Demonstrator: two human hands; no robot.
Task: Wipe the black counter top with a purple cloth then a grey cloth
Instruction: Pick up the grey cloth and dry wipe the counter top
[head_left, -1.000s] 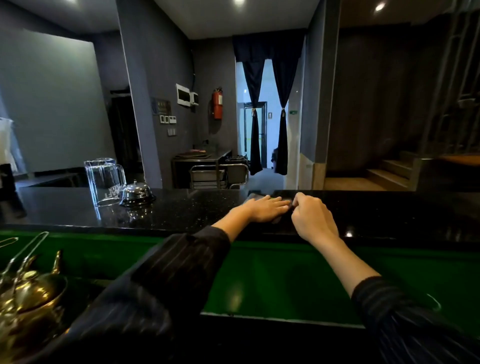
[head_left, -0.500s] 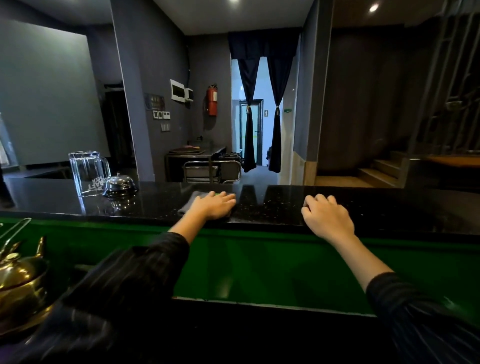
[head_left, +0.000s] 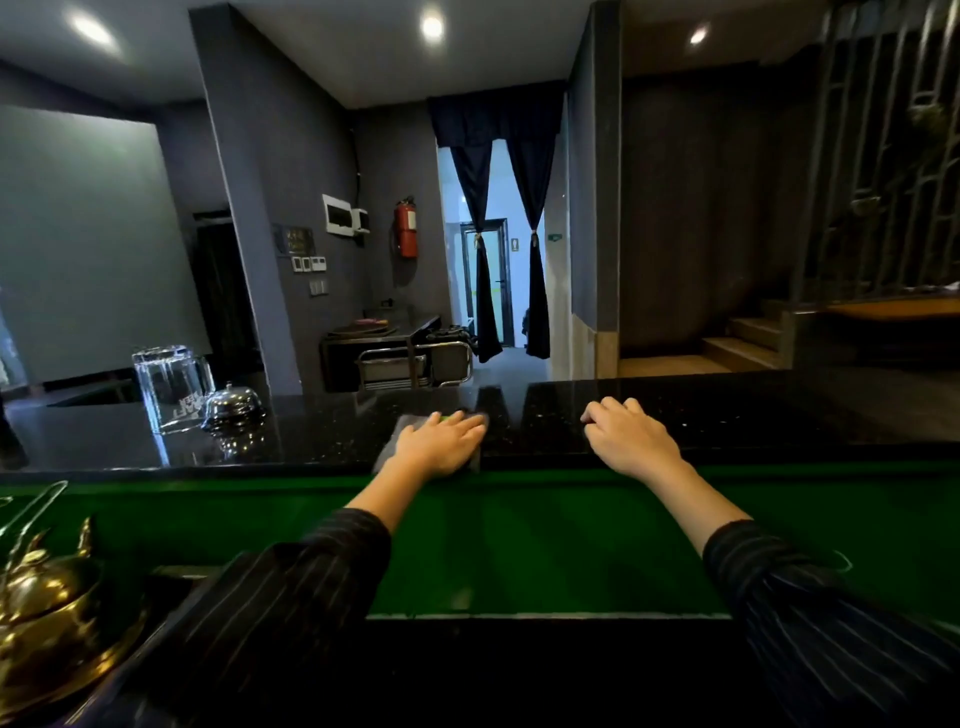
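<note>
My left hand (head_left: 441, 441) is lying flat, fingers stretched out, palm down on a grey cloth (head_left: 393, 439) near the front edge of the black counter top (head_left: 727, 410). It's pressing the cloth rather than gripping it. Most of the cloth is hidden under the hand; I only see a grey corner sticking out on the left and a sliver by the fingertips, plus a tiny green bit near the knuckles that I can't identify.

My right hand (head_left: 631, 439) is well apart to the right, resting on the bare counter with fingers loosely curled under, nothing in it as far as I can see.

Off to the left on the counter there's a clear glass pitcher (head_left: 169, 387) standing upside down with white lettering on it, flipped and too blurry for me to read. A shiny metal bell (head_left: 232, 404) sits just beside it, touching or nearly so, can't tell which. Bottom left, a brass kettle (head_left: 49, 618) is partly cut off by the frame edge. A red fire extinguisher (head_left: 407, 228) hangs on the back wall; its label is unreadable.
</note>
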